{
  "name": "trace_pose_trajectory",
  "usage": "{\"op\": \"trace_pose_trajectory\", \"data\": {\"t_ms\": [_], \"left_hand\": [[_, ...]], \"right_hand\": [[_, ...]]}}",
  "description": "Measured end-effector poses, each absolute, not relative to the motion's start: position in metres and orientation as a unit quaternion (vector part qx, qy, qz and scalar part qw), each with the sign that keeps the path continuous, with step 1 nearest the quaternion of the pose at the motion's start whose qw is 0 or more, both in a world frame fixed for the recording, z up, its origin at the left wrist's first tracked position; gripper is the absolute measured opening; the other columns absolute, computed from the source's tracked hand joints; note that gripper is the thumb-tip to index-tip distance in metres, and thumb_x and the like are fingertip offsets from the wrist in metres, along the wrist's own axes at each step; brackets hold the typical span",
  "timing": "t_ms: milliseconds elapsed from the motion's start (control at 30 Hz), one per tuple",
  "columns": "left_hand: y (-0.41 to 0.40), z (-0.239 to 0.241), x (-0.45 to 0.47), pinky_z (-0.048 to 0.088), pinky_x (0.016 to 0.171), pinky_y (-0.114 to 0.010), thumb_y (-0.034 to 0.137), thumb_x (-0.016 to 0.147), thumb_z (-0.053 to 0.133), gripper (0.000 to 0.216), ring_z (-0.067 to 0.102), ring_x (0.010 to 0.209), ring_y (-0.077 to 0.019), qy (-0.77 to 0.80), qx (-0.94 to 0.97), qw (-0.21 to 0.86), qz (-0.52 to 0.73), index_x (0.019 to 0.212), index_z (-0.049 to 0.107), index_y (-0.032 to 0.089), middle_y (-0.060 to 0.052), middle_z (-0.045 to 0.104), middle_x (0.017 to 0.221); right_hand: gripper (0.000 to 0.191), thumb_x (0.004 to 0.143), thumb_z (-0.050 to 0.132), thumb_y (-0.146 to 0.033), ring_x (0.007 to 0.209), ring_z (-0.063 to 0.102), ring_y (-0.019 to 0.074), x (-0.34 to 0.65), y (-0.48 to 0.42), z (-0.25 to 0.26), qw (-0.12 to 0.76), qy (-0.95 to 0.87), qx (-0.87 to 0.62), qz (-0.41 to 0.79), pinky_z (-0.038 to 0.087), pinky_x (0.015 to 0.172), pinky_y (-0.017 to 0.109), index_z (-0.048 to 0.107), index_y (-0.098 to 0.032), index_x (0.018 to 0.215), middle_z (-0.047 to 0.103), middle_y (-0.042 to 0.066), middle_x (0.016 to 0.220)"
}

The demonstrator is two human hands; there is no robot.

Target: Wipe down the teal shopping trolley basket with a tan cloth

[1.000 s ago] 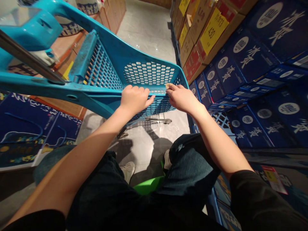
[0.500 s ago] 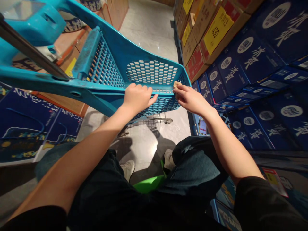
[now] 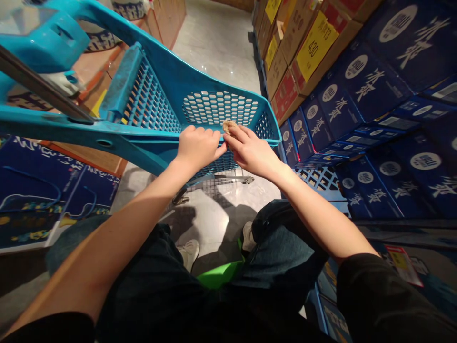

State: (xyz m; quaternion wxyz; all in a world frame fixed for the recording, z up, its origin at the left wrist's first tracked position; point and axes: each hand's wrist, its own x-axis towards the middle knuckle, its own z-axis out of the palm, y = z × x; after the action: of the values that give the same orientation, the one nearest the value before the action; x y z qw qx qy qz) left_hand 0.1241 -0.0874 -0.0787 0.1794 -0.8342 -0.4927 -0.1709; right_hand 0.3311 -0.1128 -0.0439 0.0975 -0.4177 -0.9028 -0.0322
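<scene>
View from above a seated person's lap, looking down at both bare arms. At far left, dark blue printed boxes [image 3: 43,190] lie low beside the aisle. Above them, a blue plastic cart [image 3: 157,62] is tipped toward the person, its honeycomb-mesh end wall facing the camera and its near rim running across the middle of the view.

The left hand [image 3: 198,145] is curled over that near rim, with the fingers wrapped down on the top edge and the thumb pointing right. It grips the same spot as half a second ago.

Just to its right, a small tan pad [image 3: 228,126] sits on the rim, touching it. The right hand [image 3: 250,152] has the pad under its fingertips, fingers drawn together and closed on it, pressing it against the plastic. Half a second ago this hand and the pad were out near the cart's right corner, well apart from the left hand. Now they have slid left along the rim, so the two hands almost touch.

Below the arms are dark trousers, pale shoes on the shiny tiled floor [image 3: 217,43] and a bit of a green stool [image 3: 219,274]. At right, stacked blue cartons [image 3: 360,90] with white round labels rise beside the cart, with brown boxes and a yellow price sign [image 3: 316,45] reading 430 above them.
</scene>
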Motion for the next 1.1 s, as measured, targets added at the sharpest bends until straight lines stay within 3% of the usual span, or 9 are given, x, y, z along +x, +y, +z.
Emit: {"op": "trace_pose_trajectory", "data": {"t_ms": [200, 400, 533, 900, 1100], "left_hand": [[-0.09, -0.075, 0.126, 0.043, 0.077, -0.046, 0.046, 0.106, 0.049, 0.044, 0.075, 0.085, -0.0374, -0.494, -0.839, 0.162, -0.161, 0.096, 0.079, 0.016, -0.02, 0.079, 0.086], [-0.091, -0.071, 0.128, 0.045, 0.079, -0.046, 0.046, 0.105, 0.051, 0.042, 0.075, 0.09, -0.038, -0.498, -0.84, 0.159, -0.146, 0.097, 0.079, 0.016, -0.018, 0.079, 0.087], [-0.091, -0.072, 0.127, 0.044, 0.077, -0.043, 0.047, 0.106, 0.05, 0.042, 0.076, 0.088, -0.0361, -0.495, -0.839, 0.18, -0.138, 0.096, 0.077, 0.016, -0.017, 0.079, 0.086], [-0.089, -0.076, 0.125, 0.043, 0.076, -0.044, 0.045, 0.105, 0.052, 0.042, 0.077, 0.086, -0.0381, -0.492, -0.838, 0.171, -0.16, 0.095, 0.077, 0.014, -0.019, 0.079, 0.087], [-0.089, -0.075, 0.127, 0.044, 0.079, -0.045, 0.047, 0.106, 0.052, 0.042, 0.076, 0.09, -0.0381, -0.501, -0.838, 0.149, -0.156, 0.097, 0.078, 0.015, -0.019, 0.079, 0.088]], "right_hand": [[0.057, 0.102, 0.051, -0.015, 0.157, 0.048, 0.0343, 0.369, -0.108, -0.051, 0.116, -0.895, -0.43, -0.006, 0.052, 0.127, 0.056, 0.06, -0.016, 0.158, 0.054, 0.015, 0.17], [0.057, 0.1, 0.052, -0.015, 0.148, 0.054, 0.0404, 0.386, -0.117, -0.042, 0.037, -0.828, -0.559, -0.038, 0.061, 0.113, 0.061, 0.059, -0.014, 0.157, 0.054, 0.02, 0.167], [0.056, 0.1, 0.049, -0.012, 0.149, 0.05, 0.0427, 0.37, -0.118, -0.033, -0.017, -0.827, -0.56, -0.044, 0.065, 0.103, 0.059, 0.058, -0.009, 0.155, 0.054, 0.023, 0.166], [0.054, 0.105, 0.048, -0.012, 0.157, 0.046, 0.0342, 0.351, -0.107, -0.043, 0.093, -0.898, -0.43, 0.007, 0.053, 0.125, 0.054, 0.059, -0.014, 0.158, 0.052, 0.017, 0.17], [0.055, 0.103, 0.052, -0.015, 0.154, 0.05, 0.0373, 0.387, -0.108, -0.043, 0.067, -0.865, -0.498, -0.003, 0.056, 0.121, 0.058, 0.06, -0.013, 0.157, 0.054, 0.019, 0.168]]}}
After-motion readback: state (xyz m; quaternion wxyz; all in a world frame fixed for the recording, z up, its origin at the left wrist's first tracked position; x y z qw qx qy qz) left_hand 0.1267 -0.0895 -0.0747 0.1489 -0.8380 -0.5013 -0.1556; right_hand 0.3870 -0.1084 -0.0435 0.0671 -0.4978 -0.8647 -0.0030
